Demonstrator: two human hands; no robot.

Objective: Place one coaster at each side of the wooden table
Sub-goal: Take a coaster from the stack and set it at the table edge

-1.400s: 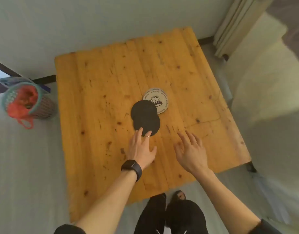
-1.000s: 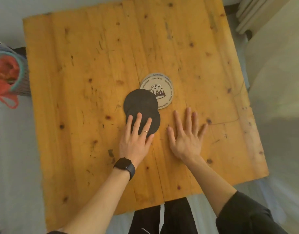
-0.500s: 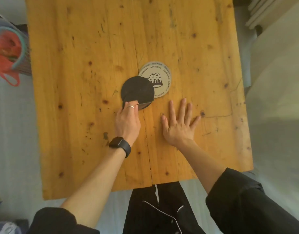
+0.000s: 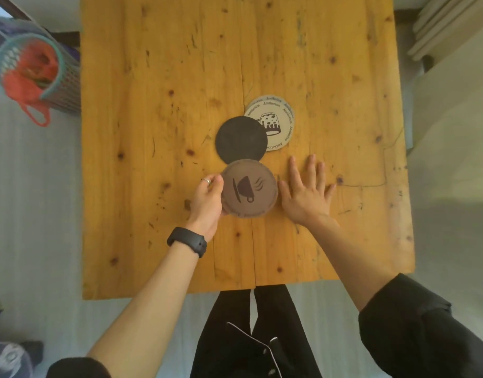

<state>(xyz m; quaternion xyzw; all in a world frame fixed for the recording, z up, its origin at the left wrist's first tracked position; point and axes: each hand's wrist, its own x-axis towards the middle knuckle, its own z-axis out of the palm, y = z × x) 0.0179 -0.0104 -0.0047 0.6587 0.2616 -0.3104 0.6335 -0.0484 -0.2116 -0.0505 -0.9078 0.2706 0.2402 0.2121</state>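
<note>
My left hand (image 4: 207, 203) grips a round brown coaster (image 4: 249, 188) by its left edge and holds it lifted, its cup-print face turned up toward me. Just beyond it a plain black coaster (image 4: 240, 139) lies flat near the middle of the wooden table (image 4: 153, 105). A beige printed coaster (image 4: 279, 120) lies partly under the black one's right side. My right hand (image 4: 305, 192) rests flat on the wood with fingers spread, right beside the brown coaster, holding nothing.
A teal mesh basket (image 4: 57, 77) with red netting inside stands on the floor off the table's left edge. Pale folded panels (image 4: 442, 25) lean at the far right. My legs in dark trousers (image 4: 251, 323) are at the near edge.
My left hand has picked up the nearer dark coaster and flipped it, showing a brown face with a cup print. The right hand stays flat on the table. The camera has moved closer.
</note>
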